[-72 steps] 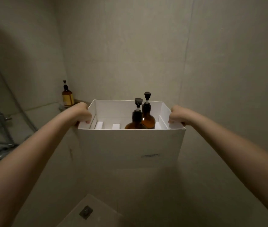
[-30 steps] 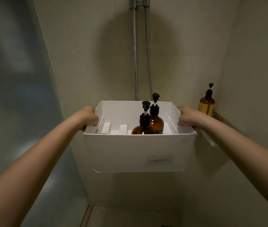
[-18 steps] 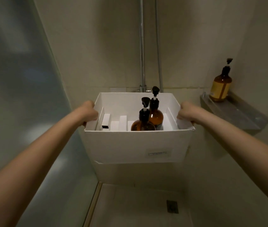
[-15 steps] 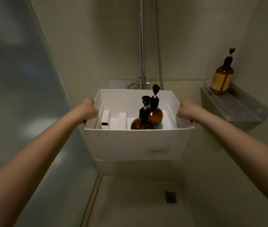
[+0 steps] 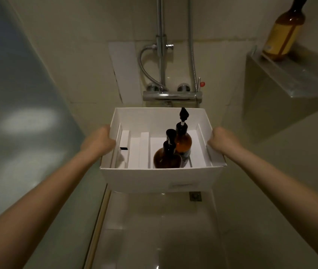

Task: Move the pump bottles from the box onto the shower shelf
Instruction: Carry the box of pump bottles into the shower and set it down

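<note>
Below my two arms I see the pale shower floor [image 5: 165, 230], with a small drain [image 5: 195, 196] just under the box. Between my hands I hold the white box [image 5: 160, 177] in the air. My left hand [image 5: 98, 143] has its grip clenched on the left wall of the box, and my right hand [image 5: 221, 139] has its grip clenched on the right wall. Inside, nearer to the right grip, two amber pump bottles stand upright and touch each other: the near bottle [image 5: 166, 159] and, just behind it, the far bottle [image 5: 183, 141]. White dividers [image 5: 144, 150] stand toward the left grip. Beyond the box I see the chrome shower mixer [image 5: 170, 96] on the wall. Up and to the right of the right grip is the shower shelf [image 5: 300, 74], well apart from the box, and one amber bottle [image 5: 282, 33] stands on it.
</note>
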{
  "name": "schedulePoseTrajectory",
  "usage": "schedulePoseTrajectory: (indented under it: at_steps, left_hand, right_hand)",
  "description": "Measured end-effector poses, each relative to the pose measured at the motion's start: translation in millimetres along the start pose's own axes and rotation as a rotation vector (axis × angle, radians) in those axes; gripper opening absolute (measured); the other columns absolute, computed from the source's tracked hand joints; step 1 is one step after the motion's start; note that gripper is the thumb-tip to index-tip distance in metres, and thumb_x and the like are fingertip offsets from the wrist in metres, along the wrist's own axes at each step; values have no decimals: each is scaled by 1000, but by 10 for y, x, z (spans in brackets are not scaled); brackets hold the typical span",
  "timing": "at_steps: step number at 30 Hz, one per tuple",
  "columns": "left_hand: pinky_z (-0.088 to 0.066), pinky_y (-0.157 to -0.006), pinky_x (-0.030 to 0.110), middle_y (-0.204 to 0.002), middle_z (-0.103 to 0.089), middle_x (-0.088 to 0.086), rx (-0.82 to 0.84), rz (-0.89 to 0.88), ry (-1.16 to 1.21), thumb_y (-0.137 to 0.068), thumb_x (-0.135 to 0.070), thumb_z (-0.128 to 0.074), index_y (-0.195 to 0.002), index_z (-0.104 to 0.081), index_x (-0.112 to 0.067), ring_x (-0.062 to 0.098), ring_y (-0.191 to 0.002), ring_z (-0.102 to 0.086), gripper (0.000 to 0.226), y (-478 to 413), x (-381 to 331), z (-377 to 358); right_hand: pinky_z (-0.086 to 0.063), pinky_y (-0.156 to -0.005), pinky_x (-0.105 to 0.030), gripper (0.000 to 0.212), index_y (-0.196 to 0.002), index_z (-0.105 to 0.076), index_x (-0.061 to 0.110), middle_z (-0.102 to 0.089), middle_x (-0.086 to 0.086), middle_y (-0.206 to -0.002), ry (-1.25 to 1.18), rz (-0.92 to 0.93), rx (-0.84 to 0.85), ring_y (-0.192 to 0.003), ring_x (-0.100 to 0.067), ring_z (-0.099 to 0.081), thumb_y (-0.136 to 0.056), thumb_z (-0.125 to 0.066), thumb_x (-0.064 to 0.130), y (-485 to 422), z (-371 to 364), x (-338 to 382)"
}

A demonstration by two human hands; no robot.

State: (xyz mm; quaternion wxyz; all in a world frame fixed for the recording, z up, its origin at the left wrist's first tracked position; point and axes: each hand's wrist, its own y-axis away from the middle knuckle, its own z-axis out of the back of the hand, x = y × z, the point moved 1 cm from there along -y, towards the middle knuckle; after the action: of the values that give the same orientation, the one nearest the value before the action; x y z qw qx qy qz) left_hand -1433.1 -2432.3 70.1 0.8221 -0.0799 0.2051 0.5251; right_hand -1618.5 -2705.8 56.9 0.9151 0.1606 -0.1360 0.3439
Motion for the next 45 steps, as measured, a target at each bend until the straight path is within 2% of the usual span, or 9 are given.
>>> schedulePoseTrajectory:
  at_steps: [5,11,19,24,27,31,37,40,45]
  left_hand:
    - [-42,-68,33,-86,-54,8,16,1,-39,-78,-6,-49,-93,-51,-17,32,-84,-55,19,-31,251,-643]
    - [-37,-64,32,-80,-51,2,15,14,-41,-79,-7,-51,-100,-54,-15,26,-77,-49,23,-158,656,-1546]
    - [-40,-66,32,-101,-64,17,15,31,-59,-78,-7,-51,-108,-54,-10,36,-90,-60,30,-420,1262,-2858]
    - [-36,-63,31,-95,-64,18,-4,14,-57,-79,-6,-51,-104,-54,-8,28,-74,-50,25,-600,1552,-3651]
    - [-36,-64,30,-97,-65,16,-13,2,-48,-79,-7,-50,-105,-55,-11,35,-85,-58,27,-721,1747,-4139]
    - [-33,-57,29,-91,-63,15,7,-12,-51,-79,-6,-51,-103,-56,-10,30,-77,-55,25,-849,2003,-4779]
    - [-38,-69,31,-107,-62,16,4,-10,-19,-78,-5,-51,-113,-55,-10,35,-103,-57,36,-1021,2433,-5773]
    - [-40,-66,31,-103,-66,15,24,21,-25,-80,-7,-51,-115,-54,-11,33,-89,-61,35,-1088,2631,-6201]
    - [-34,-55,28,-84,-59,4,37,34,-8,-80,-6,-51,-111,-53,-11,22,-69,-49,31,-1136,2906,-6800]
  right_hand:
    - [-51,-70,-36,14,-97,-58,8,-56,-7,-83,-8,-18,17,-81,-27,-58,-88,-49,16,-135,-624,-296]
    - [-54,-81,-44,17,-99,-59,5,-62,-13,-94,-24,-40,70,-90,-31,-62,-90,-48,15,-362,-1457,-618]
    - [-54,-83,-46,19,-105,-59,6,-63,-14,-100,-42,-45,85,-91,-30,-62,-91,-49,15,-823,-2669,-1092]
    - [-48,-66,-33,14,-99,-58,9,-58,-7,-86,13,-20,47,-80,-24,-59,-90,-49,16,-1123,-3412,-1412]
    - [-46,-63,-31,13,-99,-56,11,-56,-4,-85,24,-29,60,-79,-23,-58,-91,-49,19,-1267,-3916,-1634]
    - [-52,-72,-35,17,-102,-57,9,-61,-9,-90,34,-34,61,-84,-26,-61,-90,-50,17,-1465,-4576,-1892]
    - [-54,-81,-41,18,-102,-60,9,-64,-10,-100,48,-30,50,-91,-27,-62,-91,-49,18,-1776,-5595,-2260]
    - [-49,-74,-32,18,-104,-59,9,-63,-9,-100,54,-43,40,-90,-25,-61,-92,-50,18,-1878,-6029,-2418]
    - [-49,-74,-33,20,-106,-58,4,-64,-15,-101,74,-23,73,-92,-30,-62,-92,-48,13,-1980,-6567,-2643]
